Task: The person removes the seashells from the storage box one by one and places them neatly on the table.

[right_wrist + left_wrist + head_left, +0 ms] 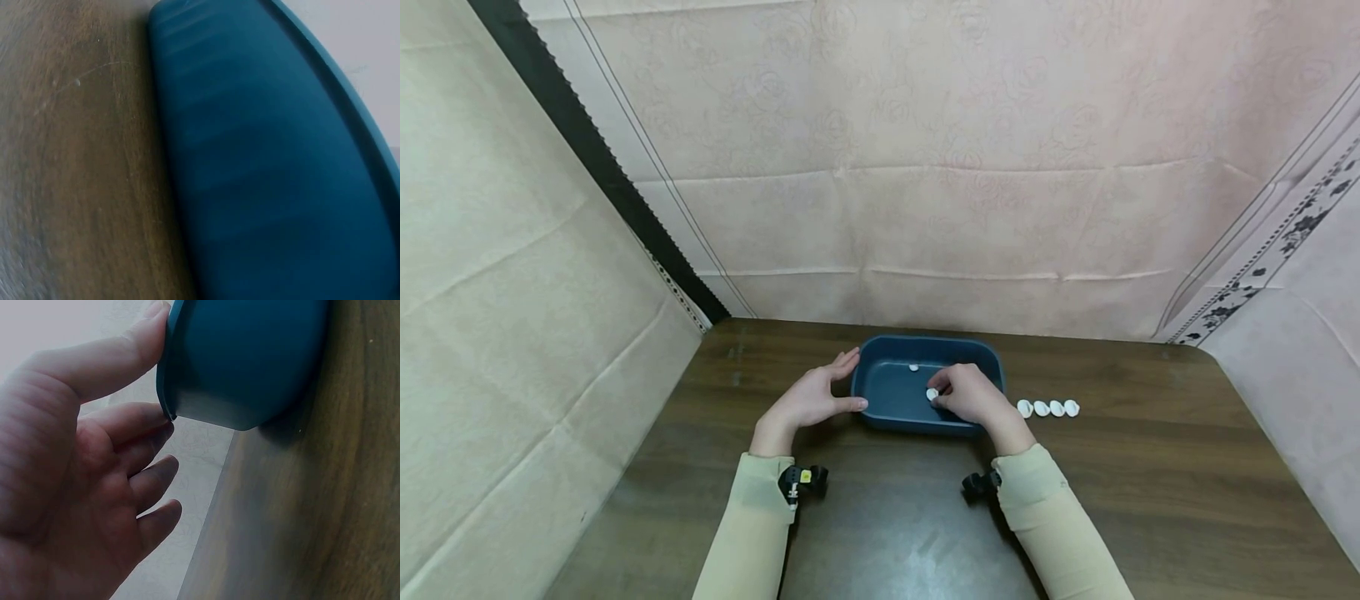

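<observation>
A dark blue rectangular plastic basin (887,396) sits on the table at mid-view in the head view. My left hand (812,397) is at its left end, fingers spread and fairly straight, thumb and index fingertip touching the rim (164,381). Inside the basin, my right hand (972,395) reaches over the near right side and pinches a small white round piece (932,393) between thumb and fingers. Another small white piece (913,367) lies on the basin floor towards the back. The right wrist view shows only the basin's outer wall (250,150), the hand being out of sight.
Right of the basin, several white round pieces (1048,408) lie in a row on the brown wooden table (1150,467). Pale patterned cloth (962,208) hangs behind the table and along both sides.
</observation>
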Tool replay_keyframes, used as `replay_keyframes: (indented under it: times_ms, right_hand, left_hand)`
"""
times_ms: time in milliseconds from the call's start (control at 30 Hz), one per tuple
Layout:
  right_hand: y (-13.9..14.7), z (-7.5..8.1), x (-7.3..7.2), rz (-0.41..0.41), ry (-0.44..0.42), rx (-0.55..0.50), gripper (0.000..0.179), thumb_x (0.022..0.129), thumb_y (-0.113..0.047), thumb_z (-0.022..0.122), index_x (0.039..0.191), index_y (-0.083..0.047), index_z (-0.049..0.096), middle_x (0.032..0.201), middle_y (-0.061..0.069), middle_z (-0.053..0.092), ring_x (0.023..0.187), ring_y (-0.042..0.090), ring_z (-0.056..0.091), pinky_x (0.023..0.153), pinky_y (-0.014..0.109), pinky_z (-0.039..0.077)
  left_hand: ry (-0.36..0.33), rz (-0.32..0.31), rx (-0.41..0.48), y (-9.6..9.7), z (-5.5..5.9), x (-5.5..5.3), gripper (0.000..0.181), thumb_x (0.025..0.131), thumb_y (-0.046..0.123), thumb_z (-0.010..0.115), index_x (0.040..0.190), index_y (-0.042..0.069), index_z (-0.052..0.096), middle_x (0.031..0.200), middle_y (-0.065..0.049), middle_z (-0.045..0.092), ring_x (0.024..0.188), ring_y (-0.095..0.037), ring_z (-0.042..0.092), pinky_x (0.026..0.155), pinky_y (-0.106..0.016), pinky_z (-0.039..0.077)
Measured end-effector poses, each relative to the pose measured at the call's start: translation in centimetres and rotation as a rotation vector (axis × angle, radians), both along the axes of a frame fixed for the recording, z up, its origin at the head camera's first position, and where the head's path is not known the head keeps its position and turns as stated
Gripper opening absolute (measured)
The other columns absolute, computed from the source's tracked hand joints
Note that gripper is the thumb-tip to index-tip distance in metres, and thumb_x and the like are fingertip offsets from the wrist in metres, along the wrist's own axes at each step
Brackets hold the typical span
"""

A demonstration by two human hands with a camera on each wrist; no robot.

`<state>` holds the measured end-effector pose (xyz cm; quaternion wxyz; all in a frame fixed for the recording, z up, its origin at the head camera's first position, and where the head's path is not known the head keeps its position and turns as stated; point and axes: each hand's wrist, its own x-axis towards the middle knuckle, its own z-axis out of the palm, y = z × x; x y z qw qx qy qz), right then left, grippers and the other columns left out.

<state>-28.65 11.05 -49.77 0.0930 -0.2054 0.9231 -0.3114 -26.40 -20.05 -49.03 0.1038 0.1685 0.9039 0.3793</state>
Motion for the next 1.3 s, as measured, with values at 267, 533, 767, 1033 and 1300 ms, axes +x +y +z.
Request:
replay_keyframes:
  times_ms: [267, 533, 767, 1033, 1300]
  right_hand:
    - [0.4, -0.1, 0.2, -0.006, 0.004, -0.008, 0.022, 0.100, -0.009, 0.077, 0.122, -0.006, 0.080, 0.113, 0.008, 0.077, 0.102, 0.023, 0.070, 0.098, 0.048, 0.059]
    - [0.7, -0.3, 0.4, -0.010, 0.012, -0.023, 0.024, 0.101, -0.011, 0.076, 0.124, -0.005, 0.079, 0.112, 0.007, 0.077, 0.102, 0.023, 0.069, 0.096, 0.047, 0.059]
    - [1.0, -0.5, 0.3, -0.013, 0.033, -0.049, 0.023, 0.102, -0.016, 0.075, 0.125, -0.010, 0.079, 0.110, 0.001, 0.075, 0.099, 0.019, 0.067, 0.092, 0.044, 0.059]
    - [1.6, 0.1, 0.5, -0.050, 0.084, -0.169, 0.029, 0.102, -0.022, 0.076, 0.128, -0.010, 0.076, 0.111, 0.001, 0.074, 0.101, 0.019, 0.068, 0.093, 0.044, 0.059]
    - [4.7, 1.9, 1.0, -0.150, 0.136, -0.296, 0.027, 0.100, -0.023, 0.079, 0.127, -0.016, 0.077, 0.119, 0.003, 0.075, 0.103, 0.024, 0.069, 0.088, 0.044, 0.062]
  left_hand:
    - [0.005, -0.007, -0.010, 0.2, -0.1, 0.0, 0.089, 0.097, 0.033, 0.083, 0.169, 0.014, 0.034, 0.176, 0.002, 0.023, 0.164, -0.023, 0.015, 0.128, -0.057, 0.023]
    - [0.000, -0.014, -0.016, 0.5, 0.0, 0.1, 0.090, 0.097, 0.036, 0.082, 0.169, 0.015, 0.033, 0.176, 0.002, 0.022, 0.164, -0.024, 0.015, 0.127, -0.057, 0.025]
    - [-0.004, -0.009, -0.003, 0.7, 0.1, 0.2, 0.089, 0.097, 0.032, 0.082, 0.169, 0.015, 0.033, 0.176, 0.003, 0.023, 0.164, -0.023, 0.014, 0.128, -0.056, 0.023]
    - [0.000, -0.008, -0.008, 0.6, -0.2, 0.3, 0.090, 0.097, 0.034, 0.082, 0.169, 0.016, 0.031, 0.176, 0.001, 0.023, 0.164, -0.024, 0.015, 0.127, -0.058, 0.024]
    - [0.013, 0.001, 0.008, 0.2, 0.0, 0.3, 0.089, 0.098, 0.032, 0.082, 0.169, 0.013, 0.032, 0.176, -0.002, 0.023, 0.164, -0.028, 0.015, 0.126, -0.060, 0.024]
